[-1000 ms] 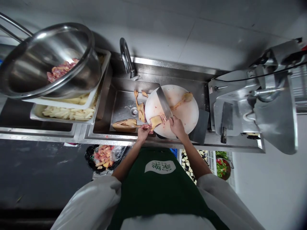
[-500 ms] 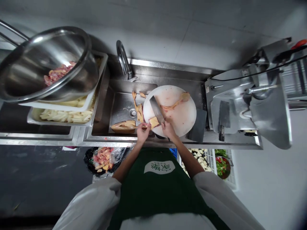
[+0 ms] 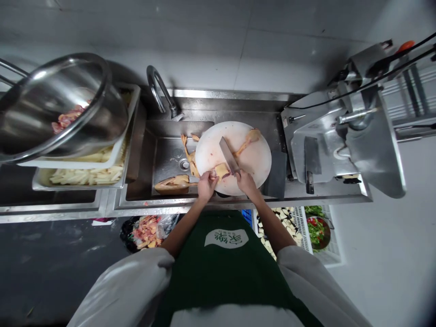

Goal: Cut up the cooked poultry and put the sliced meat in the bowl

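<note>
A cleaver (image 3: 229, 155) is in my right hand (image 3: 245, 181), fingers wrapped round its handle, the blade angled up and left over the round white cutting board (image 3: 211, 145). My left hand (image 3: 206, 186) pinches the left end of a yellow-skinned poultry piece (image 3: 222, 170), which lies on the board just left of the blade. Whether the edge touches the meat I cannot tell. Further back on the board is a long piece with a thick end (image 3: 252, 136), partly behind the blade. Left of the board, a larger poultry piece (image 3: 173, 185) lies in the sink (image 3: 163, 154).
A tilted steel bowl (image 3: 112, 109) with cut meat rests on trays of pale strips (image 3: 88, 175) at left. The faucet (image 3: 160, 88) rises behind the sink. At right stand a slicing machine (image 3: 371, 131) and another cleaver (image 3: 311, 159). Below are a meat bag (image 3: 148, 231) and vegetable baskets (image 3: 299, 222).
My left hand has brought the poultry piece right, further onto the board. The cleaver has shifted right with my right hand. The whole view has turned slightly.
</note>
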A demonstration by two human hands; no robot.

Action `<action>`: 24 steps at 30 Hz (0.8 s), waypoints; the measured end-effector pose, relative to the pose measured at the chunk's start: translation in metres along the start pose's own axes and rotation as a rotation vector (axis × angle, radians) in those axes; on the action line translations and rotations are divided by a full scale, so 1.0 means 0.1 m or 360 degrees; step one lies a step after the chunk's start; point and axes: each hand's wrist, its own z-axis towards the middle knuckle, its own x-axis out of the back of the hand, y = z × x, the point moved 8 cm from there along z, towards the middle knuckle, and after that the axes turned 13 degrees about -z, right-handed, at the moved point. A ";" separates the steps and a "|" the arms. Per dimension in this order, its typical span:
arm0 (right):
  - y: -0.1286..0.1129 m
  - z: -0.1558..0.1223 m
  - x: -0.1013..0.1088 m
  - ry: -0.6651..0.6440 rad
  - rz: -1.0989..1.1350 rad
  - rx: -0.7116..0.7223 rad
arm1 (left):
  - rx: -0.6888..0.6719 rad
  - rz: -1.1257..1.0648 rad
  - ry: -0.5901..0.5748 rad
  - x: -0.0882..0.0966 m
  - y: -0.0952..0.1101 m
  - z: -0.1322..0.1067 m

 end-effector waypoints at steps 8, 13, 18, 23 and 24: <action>-0.19 -0.21 0.09 0.0035 -0.0002 -0.0045 | -0.0091 -0.0100 0.0037 0.15 -0.12 -0.24; -0.24 -0.37 0.63 0.0583 0.0143 -0.0018 | -0.0105 -0.0102 0.0057 0.15 -0.15 -0.26; -0.47 -0.23 0.17 0.0210 0.0128 -0.0002 | -0.0089 -0.0130 -0.0016 0.16 -0.14 -0.24; -0.40 0.05 -0.20 0.0066 0.0142 0.0062 | -0.0127 -0.0082 -0.0066 0.17 -0.16 -0.23; -0.33 0.10 -0.17 0.0085 0.0171 0.0071 | -0.0136 -0.0075 -0.0059 0.18 -0.17 -0.24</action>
